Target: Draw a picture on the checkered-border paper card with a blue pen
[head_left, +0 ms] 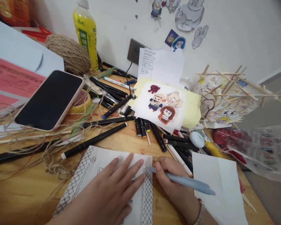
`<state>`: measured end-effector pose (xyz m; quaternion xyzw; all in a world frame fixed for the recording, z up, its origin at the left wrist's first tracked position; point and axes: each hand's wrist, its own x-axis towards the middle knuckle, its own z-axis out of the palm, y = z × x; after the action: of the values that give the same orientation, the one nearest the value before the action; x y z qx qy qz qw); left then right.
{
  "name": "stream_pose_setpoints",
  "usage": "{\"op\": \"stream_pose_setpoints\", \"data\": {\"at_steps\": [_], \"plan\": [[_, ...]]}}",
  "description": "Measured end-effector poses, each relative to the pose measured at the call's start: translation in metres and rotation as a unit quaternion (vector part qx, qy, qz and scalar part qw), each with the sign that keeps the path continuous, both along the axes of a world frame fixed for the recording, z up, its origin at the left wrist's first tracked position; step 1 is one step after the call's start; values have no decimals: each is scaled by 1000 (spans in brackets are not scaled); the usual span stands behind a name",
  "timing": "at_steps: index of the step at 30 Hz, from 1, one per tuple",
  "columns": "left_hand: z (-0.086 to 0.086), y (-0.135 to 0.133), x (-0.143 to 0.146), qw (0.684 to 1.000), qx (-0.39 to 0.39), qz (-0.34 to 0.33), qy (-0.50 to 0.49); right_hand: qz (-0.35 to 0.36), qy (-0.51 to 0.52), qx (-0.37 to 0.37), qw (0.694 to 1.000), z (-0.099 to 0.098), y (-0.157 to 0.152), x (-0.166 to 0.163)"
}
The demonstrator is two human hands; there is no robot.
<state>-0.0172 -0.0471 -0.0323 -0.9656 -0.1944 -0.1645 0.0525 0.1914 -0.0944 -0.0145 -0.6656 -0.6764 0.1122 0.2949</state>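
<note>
A sheet of white paper (117, 153) with hand-drawn crosshatched borders lies on the wooden desk in front of me. My left hand (110, 190) rests flat on it, fingers spread, covering much of the drawing in the middle. Closed around a light blue pen (189, 182) is my right hand (172, 175), at the sheet's right edge. The pen's tip meets the paper by the top of the right-hand border. A beaded bracelet circles the right wrist.
A phone (49, 100) lies at the left, near a twine ball (69, 53) and a yellow drink bottle (86, 34). Several markers (96, 139) are scattered behind the sheet. Coloured cartoon drawings (162, 103) lie beyond them. A blank paper (219, 187) and a stick structure (231, 90) are at the right.
</note>
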Motion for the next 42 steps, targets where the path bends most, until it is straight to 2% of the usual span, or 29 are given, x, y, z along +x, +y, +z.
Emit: {"op": "stream_pose_setpoints", "data": {"at_steps": [3, 8, 13, 17, 22, 27, 30, 33, 42], "plan": [[-1, -1, 0, 1000, 5, -1, 3, -4, 5, -5, 1000, 1, 0, -1], [-2, -1, 0, 1000, 2, 0, -2, -57, 23, 10, 998, 2, 2, -2], [0, 2, 1, 1000, 2, 1, -3, -50, 15, 3, 999, 2, 2, -4], [-1, 3, 3, 1000, -1, 1, -5, -95, 11, 32, 995, 1, 4, -5], [0, 2, 2, 1000, -2, 1, -7, -71, 10, 20, 997, 1, 4, -6], [-1, 1, 1, 1000, -5, 2, -4, -96, 12, 45, 994, 1, 6, -4], [-1, 1, 1, 1000, -3, 2, -2, -85, 16, 35, 996, 0, 6, -3], [-2, 0, 0, 1000, -6, 0, 5, -109, 7, 23, 994, -1, 5, -4], [0, 0, -1, 1000, -9, 4, 17, -129, 30, 44, 990, -1, 7, -6]]}}
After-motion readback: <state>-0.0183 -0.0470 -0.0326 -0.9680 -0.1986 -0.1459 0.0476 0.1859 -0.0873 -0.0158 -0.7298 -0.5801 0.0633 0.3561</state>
